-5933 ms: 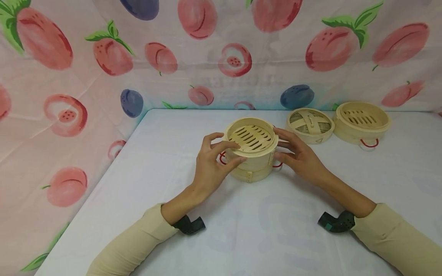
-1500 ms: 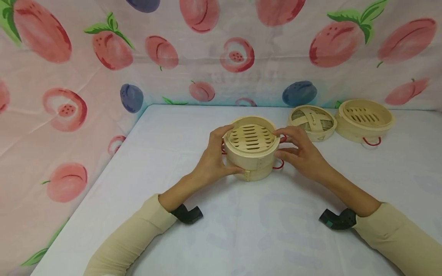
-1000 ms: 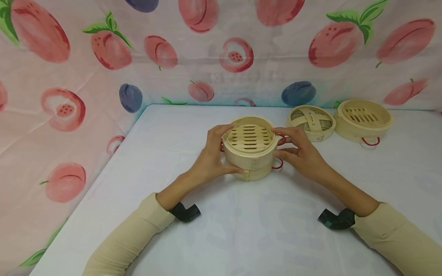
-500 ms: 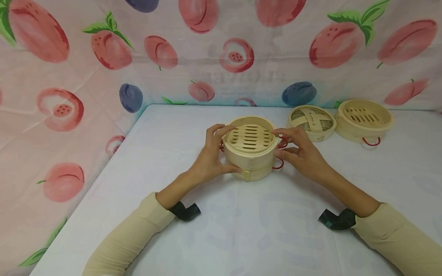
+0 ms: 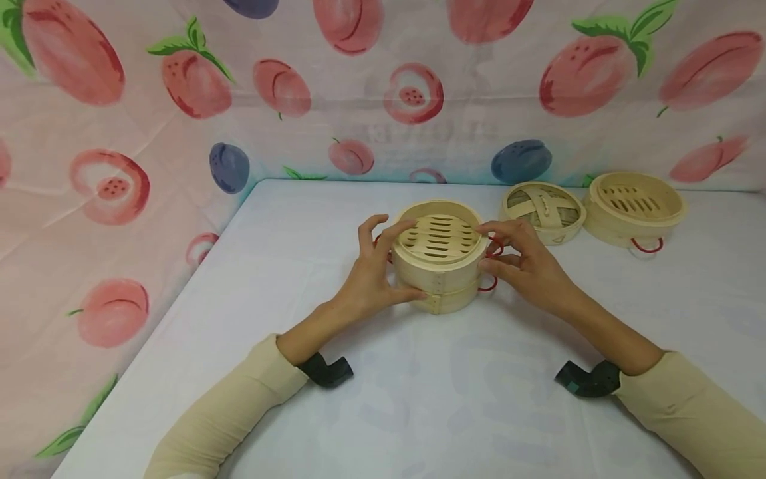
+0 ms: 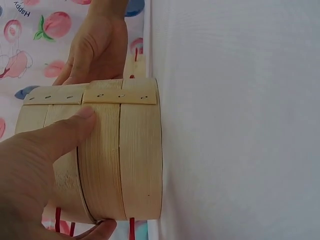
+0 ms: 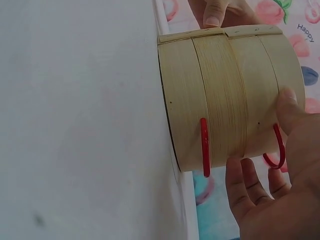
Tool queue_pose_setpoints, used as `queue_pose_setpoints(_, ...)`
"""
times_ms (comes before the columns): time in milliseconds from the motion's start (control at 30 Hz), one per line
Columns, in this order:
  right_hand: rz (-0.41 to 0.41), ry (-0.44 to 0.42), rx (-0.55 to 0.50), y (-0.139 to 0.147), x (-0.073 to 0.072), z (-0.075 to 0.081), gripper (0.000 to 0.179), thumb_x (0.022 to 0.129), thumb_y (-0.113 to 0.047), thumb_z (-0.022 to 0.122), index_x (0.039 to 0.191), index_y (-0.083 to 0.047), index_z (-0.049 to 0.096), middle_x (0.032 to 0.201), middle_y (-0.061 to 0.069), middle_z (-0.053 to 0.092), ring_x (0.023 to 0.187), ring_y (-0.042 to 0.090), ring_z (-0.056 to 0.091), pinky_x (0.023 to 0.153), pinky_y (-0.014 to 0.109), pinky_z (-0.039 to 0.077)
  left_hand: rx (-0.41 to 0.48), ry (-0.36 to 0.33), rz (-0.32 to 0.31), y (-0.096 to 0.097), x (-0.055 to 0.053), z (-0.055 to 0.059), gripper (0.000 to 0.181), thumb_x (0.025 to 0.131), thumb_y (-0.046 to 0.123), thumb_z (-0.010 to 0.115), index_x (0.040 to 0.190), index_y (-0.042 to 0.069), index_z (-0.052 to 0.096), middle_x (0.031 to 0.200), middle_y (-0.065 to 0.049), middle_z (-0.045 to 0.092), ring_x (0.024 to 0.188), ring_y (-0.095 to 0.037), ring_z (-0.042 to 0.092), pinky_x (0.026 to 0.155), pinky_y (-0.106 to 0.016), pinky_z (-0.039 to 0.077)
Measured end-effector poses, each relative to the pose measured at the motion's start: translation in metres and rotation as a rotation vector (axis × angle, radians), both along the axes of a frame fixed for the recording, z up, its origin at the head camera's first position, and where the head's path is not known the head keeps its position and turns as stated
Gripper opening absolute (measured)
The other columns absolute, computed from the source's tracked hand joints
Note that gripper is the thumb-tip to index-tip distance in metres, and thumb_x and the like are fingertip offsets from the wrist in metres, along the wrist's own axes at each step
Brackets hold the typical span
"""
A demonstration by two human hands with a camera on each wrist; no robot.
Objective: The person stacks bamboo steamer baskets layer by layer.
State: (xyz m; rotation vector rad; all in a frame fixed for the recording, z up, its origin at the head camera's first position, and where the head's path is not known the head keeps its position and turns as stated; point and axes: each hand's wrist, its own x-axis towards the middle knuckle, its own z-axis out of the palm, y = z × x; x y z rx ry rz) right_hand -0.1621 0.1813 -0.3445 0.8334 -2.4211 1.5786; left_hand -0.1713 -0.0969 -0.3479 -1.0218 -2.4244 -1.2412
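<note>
A two-tier stack of pale, round bamboo steamer baskets [image 5: 439, 274] is standing upright on a white-covered table [image 5: 419, 406], around mid-width and nearer the far edge than the near one. The upper basket is sitting on the lower basket [image 5: 457, 301], their stapled seam strips nearly lining up at the front. The upper one is showing only its slatted bamboo floor [image 5: 438, 238], with no food on it; it is hiding the inside of the lower. Red loop handles [image 7: 205, 147] are sticking out at the sides, one above the other.

The left hand [image 5: 368, 283] is gripping the stack: its thumb is pressing the front wall, a forefinger is lying over the rim, and its fingers are spreading apart. The right hand [image 5: 529, 266] is pinching the upper basket's right side between thumb and forefinger; whether its other fingertips are touching the wall is hard to tell.

Judging by the layout, these two tiers are already joined, while two pieces are remaining unstacked. Along the far edge, right of the stack, a round lid of woven bamboo with crossing bands [image 5: 546, 209] is lying just beside a single round bamboo basket with a red handle [image 5: 610, 229], whose slatted floor is likewise bearing nothing. Behind, a pink peach-print cloth [image 5: 467, 100] is hanging.
</note>
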Motion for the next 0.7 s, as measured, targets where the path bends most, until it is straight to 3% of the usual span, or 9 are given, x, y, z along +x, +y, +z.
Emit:
queue_pose_setpoints(367,0.032,0.002,0.035,0.007,-0.002,0.000,0.052,0.087,0.004,0.067,0.133,-0.011,0.050,0.112,0.008,0.040,0.099,0.023,0.049,0.076,0.018,0.052,0.008,-0.011,-0.011,0.000,0.000,-0.001,0.102,0.061,0.013,0.092,0.141,0.019,0.029,0.143,-0.015,0.005,0.088,-0.023,0.052,0.079,-0.044,0.052)
queue_pose_setpoints(533,0.055,0.038,0.096,0.012,-0.003,0.003,0.052,0.086,0.003,0.068,0.133,-0.012,0.051,0.109,0.008,0.042,0.096,0.021,0.050,0.080,0.019,0.052,0.000,0.007,-0.006,-0.001,0.000,-0.001,0.099,0.062,0.015,0.092,0.140,0.020,0.031,0.143,-0.015,0.005,0.102,-0.028,0.047,0.081,-0.047,0.050)
queue_pose_setpoints(700,0.073,0.046,0.128,0.014,-0.003,0.006,0.059,0.085,0.003,0.069,0.138,-0.013,0.048,0.119,0.005,0.042,0.101,0.022,0.052,0.082,0.018,0.051,0.016,0.001,-0.015,-0.002,-0.001,0.000,0.090,0.062,0.013,0.092,0.135,0.019,0.039,0.143,-0.019,0.009,0.112,-0.033,0.043,0.082,-0.049,0.048)
